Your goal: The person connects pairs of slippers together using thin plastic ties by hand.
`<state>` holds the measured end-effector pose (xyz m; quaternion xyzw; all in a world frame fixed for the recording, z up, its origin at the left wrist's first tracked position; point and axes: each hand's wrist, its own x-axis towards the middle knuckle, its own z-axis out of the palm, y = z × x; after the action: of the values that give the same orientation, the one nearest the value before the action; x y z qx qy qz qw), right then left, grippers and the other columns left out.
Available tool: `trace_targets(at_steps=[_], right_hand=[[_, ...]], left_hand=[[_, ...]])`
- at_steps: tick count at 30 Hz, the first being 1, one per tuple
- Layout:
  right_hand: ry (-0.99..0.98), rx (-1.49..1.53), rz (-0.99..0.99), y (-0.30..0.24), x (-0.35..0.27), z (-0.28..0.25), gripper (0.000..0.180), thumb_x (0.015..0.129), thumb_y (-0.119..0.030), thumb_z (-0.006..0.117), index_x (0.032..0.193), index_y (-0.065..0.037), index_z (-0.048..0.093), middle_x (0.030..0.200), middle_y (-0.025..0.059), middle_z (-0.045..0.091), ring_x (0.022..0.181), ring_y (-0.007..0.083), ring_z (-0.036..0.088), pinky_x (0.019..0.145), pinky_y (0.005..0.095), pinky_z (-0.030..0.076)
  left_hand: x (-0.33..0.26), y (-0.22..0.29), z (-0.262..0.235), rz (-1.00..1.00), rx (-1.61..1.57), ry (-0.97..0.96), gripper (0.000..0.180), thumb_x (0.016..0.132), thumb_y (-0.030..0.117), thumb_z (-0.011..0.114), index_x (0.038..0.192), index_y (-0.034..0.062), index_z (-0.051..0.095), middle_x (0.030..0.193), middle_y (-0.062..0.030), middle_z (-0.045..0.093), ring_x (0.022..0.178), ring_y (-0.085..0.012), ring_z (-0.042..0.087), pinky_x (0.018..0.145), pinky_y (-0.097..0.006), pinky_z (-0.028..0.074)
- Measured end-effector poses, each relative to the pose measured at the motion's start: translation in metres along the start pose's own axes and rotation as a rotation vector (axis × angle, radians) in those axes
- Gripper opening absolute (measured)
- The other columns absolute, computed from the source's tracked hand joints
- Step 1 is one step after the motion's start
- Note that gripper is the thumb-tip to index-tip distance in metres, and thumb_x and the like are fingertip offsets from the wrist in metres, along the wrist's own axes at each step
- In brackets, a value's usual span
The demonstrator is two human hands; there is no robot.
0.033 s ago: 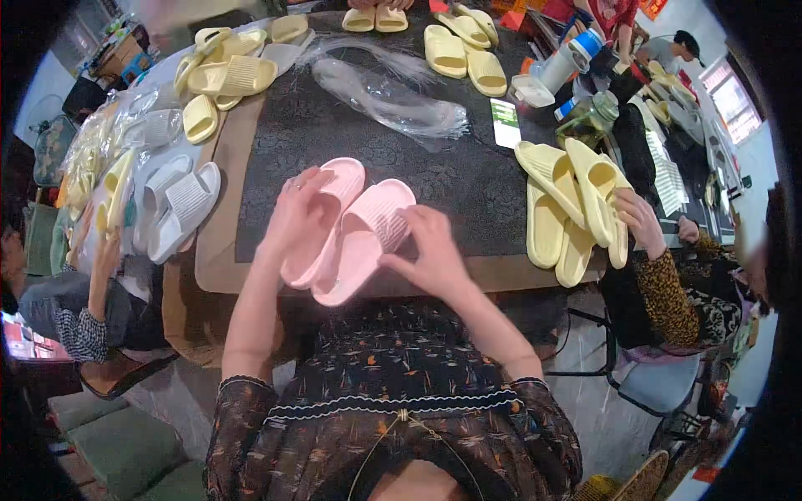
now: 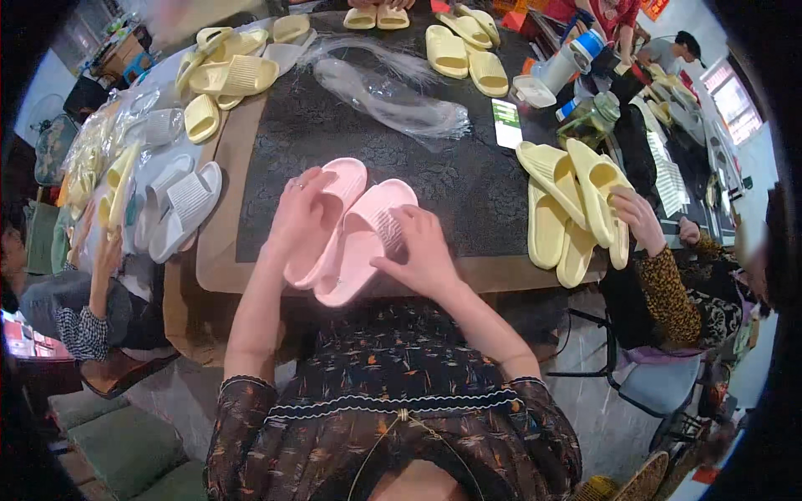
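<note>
A pair of pale pink slide slippers lies side by side in front of me, heels toward me and reaching over the table's near edge. My left hand (image 2: 299, 213) is closed on the left pink slipper (image 2: 346, 177), fingers bent over its strap and thumb hidden. On the right pink slipper (image 2: 361, 238), the fingertips of my right hand (image 2: 422, 250) touch the ribbed strap's outer side. That hand's thumb is spread away from its fingers, near the slipper's edge.
Yellow slippers (image 2: 551, 221) are piled at the right, with a co-worker's hand (image 2: 639, 219) on them. Grey slippers (image 2: 188, 204) and more yellow ones (image 2: 238, 75) lie left. Clear plastic bags (image 2: 388, 92) cover the dark tabletop's far part. A jar (image 2: 589, 117) stands far right.
My right hand has shifted slightly left, and its fingers lie closer on the right slipper's strap. The left hand and the pink pair have hardly moved.
</note>
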<state>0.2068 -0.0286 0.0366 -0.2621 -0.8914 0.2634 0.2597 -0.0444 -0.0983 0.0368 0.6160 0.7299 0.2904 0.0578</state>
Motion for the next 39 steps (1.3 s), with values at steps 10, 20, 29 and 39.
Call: trace_targets(at_steps=[10, 20, 29, 39], right_hand=[[0.038, -0.042, -0.042, 0.043, 0.014, -0.023, 0.044, 0.069, 0.002, 0.056, 0.112, -0.008, 0.059, 0.119, 0.0156, 0.052, 0.111, 0.0334, 0.049, 0.096, 0.0413, 0.042], [0.019, 0.0, -0.001, 0.032, 0.029, -0.028, 0.026, 0.079, -0.028, 0.068, 0.092, -0.006, 0.066, 0.098, 0.0096, 0.06, 0.094, 0.0289, 0.055, 0.08, 0.0399, 0.046], [-0.297, -0.204, 0.129, 0.036, 0.093, 0.008, 0.027, 0.075, -0.028, 0.059, 0.089, -0.009, 0.071, 0.097, 0.0133, 0.062, 0.096, 0.0315, 0.059, 0.083, 0.0426, 0.049], [0.005, 0.491, 0.385, 0.068, 0.096, 0.033, 0.02, 0.085, -0.02, 0.064, 0.088, 0.0, 0.066, 0.071, 0.0015, 0.062, 0.066, 0.0072, 0.053, 0.06, 0.0239, 0.043]], left_hand=[[-0.034, 0.035, 0.013, 0.028, 0.058, 0.101, 0.045, 0.074, -0.002, 0.055, 0.116, 0.0145, 0.06, 0.12, -0.0175, 0.053, 0.107, -0.0356, 0.052, 0.092, -0.044, 0.044], [-0.042, 0.049, 0.007, 0.042, -0.014, 0.014, 0.044, 0.074, 0.01, 0.065, 0.118, 0.0124, 0.058, 0.119, -0.0167, 0.049, 0.105, -0.0367, 0.049, 0.091, -0.045, 0.042], [-0.039, 0.047, -0.002, 0.001, -0.044, -0.104, 0.052, 0.075, 0.028, 0.072, 0.122, 0.0127, 0.057, 0.125, -0.0167, 0.046, 0.113, -0.037, 0.044, 0.096, -0.044, 0.04], [-0.016, 0.035, -0.011, 0.054, -0.132, -0.108, 0.045, 0.077, 0.03, 0.069, 0.116, 0.0079, 0.061, 0.118, -0.016, 0.054, 0.112, -0.0332, 0.049, 0.097, -0.04, 0.039]])
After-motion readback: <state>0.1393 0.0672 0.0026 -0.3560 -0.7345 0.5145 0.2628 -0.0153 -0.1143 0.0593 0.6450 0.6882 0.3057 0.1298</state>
